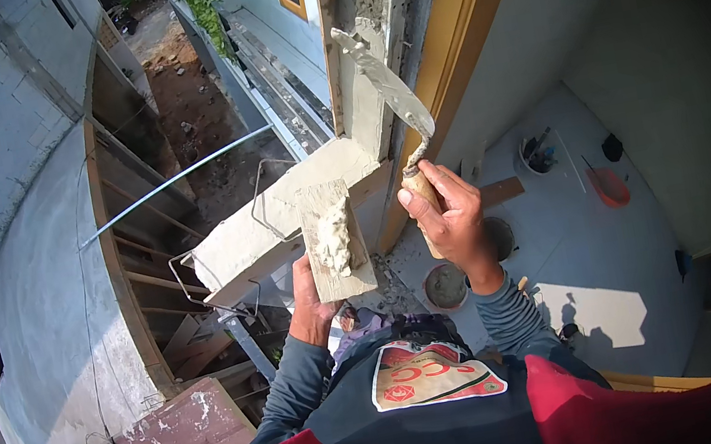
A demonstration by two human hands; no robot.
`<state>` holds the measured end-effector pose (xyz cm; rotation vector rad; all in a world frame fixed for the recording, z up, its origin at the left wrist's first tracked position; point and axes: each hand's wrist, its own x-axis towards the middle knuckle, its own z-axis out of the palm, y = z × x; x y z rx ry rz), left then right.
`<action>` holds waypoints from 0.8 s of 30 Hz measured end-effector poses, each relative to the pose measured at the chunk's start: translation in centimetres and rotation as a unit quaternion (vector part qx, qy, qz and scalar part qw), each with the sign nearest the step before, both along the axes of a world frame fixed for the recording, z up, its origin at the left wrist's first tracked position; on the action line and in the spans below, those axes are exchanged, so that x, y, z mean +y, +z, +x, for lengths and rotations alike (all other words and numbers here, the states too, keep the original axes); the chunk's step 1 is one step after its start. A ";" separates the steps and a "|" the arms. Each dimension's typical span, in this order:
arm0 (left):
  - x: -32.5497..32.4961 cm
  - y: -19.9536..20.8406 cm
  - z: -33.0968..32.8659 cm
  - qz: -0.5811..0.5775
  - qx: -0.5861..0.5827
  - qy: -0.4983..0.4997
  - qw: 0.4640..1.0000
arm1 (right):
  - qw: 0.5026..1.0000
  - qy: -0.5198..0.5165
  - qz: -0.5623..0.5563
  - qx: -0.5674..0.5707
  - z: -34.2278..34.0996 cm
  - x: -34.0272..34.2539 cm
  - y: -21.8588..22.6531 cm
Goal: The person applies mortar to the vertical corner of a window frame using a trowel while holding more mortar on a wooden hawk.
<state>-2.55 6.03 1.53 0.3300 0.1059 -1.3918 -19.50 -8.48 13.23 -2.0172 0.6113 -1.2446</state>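
One small wooden board (346, 286) lies in our left hand (305, 305) in the head view, at the near side of the white ledge (235, 238). Our left fingers grasp its edge, though the board hides most of them. It carries a lump of wet mortar (335, 240). Our right hand (453, 216), right of the ledge, clasps the trowel (394, 91) by its handle; the smeared blade points up past the ledge's right end.

If we tip the board, the mortar could slide off beside the ledge; a careless swing of the blade could smear the orange frame (457, 14) to the ledge's right.

On the floor right of the ledge, we see a tub (452, 307) of grey mix, a white bucket (539, 171) of tools, and a red basin (611, 188) whose contents we cannot make out.
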 end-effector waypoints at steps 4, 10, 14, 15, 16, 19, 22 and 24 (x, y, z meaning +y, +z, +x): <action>0.2 0.1 2.1 -0.024 0.016 0.002 1.000 | 0.991 0.006 0.131 -0.024 4.1 -1.5 0.9; 0.0 0.5 3.6 0.008 0.015 0.002 1.000 | 0.967 -0.003 0.236 -0.094 3.9 -0.8 0.7; -0.1 0.9 4.2 0.008 0.020 0.000 1.000 | 0.961 -0.035 0.253 -0.102 2.6 1.3 1.2; -0.1 1.0 4.3 0.025 0.016 0.004 1.000 | 0.959 -0.052 0.258 -0.102 2.3 1.8 1.3; 0.0 0.8 4.4 0.027 0.004 0.007 1.000 | 0.961 -0.064 0.248 -0.102 2.0 2.1 1.0; 0.5 0.9 4.8 0.024 0.011 0.014 1.000 | 0.964 -0.099 0.225 -0.102 1.7 3.3 0.4; 0.6 0.9 5.2 0.026 0.008 0.013 1.000 | 0.975 -0.065 0.180 -0.115 2.1 3.7 0.8; 0.5 1.2 5.2 0.033 0.008 0.006 0.999 | 0.973 -0.046 0.191 -0.118 3.5 3.2 1.8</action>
